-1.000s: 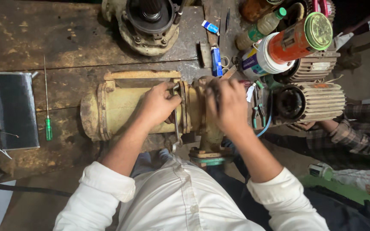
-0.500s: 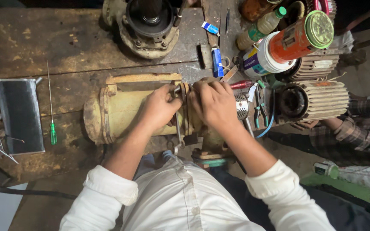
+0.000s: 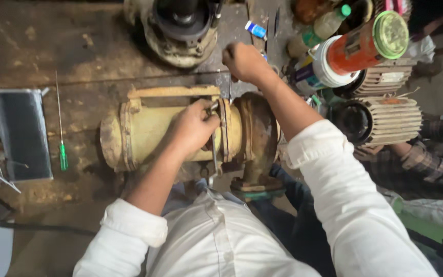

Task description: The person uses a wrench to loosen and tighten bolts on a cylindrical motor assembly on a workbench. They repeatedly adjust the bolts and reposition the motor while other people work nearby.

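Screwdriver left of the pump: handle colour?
Green handle on the screwdriver, with a thin metal shaft; clearest in the head view.

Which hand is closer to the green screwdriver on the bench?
Left. The left hand rests on the yellow pump, nearer the green screwdriver; the right hand is farther away.

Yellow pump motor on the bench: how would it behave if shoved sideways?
Likely heavy: the yellow pump motor looks like thick rusted cast metal. Its round body might roll, though the flat foot probably resists that. The left hand resting on it suggests it sits steady.

Stained wooden workbench (image 3: 78, 46), cluttered.
Yellow pump motor (image 3: 144, 131) mid-bench; green screwdriver (image 3: 62, 154) and dark panel (image 3: 21, 133) toward left edge.
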`<state>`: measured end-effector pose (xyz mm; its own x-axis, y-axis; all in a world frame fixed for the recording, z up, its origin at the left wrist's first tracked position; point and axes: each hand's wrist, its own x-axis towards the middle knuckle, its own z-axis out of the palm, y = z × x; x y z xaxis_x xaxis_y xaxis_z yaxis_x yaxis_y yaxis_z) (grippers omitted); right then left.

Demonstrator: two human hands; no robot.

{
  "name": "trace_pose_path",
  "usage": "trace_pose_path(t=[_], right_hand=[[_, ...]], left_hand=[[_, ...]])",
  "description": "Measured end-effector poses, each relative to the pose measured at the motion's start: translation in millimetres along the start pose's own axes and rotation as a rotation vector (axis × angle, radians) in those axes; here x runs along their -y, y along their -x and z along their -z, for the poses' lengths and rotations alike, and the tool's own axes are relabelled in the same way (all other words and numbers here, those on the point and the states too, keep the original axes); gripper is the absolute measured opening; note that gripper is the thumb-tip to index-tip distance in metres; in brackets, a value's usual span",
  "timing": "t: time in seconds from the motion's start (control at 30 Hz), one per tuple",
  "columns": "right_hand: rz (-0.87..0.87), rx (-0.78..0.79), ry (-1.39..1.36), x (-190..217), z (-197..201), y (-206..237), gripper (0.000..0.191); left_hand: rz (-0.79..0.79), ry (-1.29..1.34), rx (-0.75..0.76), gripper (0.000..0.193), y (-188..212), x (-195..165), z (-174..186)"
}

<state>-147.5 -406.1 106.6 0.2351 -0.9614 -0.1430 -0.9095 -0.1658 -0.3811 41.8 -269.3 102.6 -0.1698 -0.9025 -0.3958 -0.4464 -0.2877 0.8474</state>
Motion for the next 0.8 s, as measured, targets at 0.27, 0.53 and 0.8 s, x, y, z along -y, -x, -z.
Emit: trace_pose_path(t=[0.27,0.53,0.8], right_hand=[[0.184,-0.565,-0.019,19.3,36.2,128.5,0.016],[0.16,-0.541,0.198,48.5,-8.2,180.5,0.015],[0.245,-0.532,0.292,72.1,-16.0,198.2,0.011]], left_hand=[[-0.067,0.029,-0.041,0.048,-5.1,14.5,-10.2],[-0.143,0.068,-0.083,0.049,-15.5,28.6,-18.3],[-0.139,0.034,-0.085,0.049,-13.4,26.1,-16.6]])
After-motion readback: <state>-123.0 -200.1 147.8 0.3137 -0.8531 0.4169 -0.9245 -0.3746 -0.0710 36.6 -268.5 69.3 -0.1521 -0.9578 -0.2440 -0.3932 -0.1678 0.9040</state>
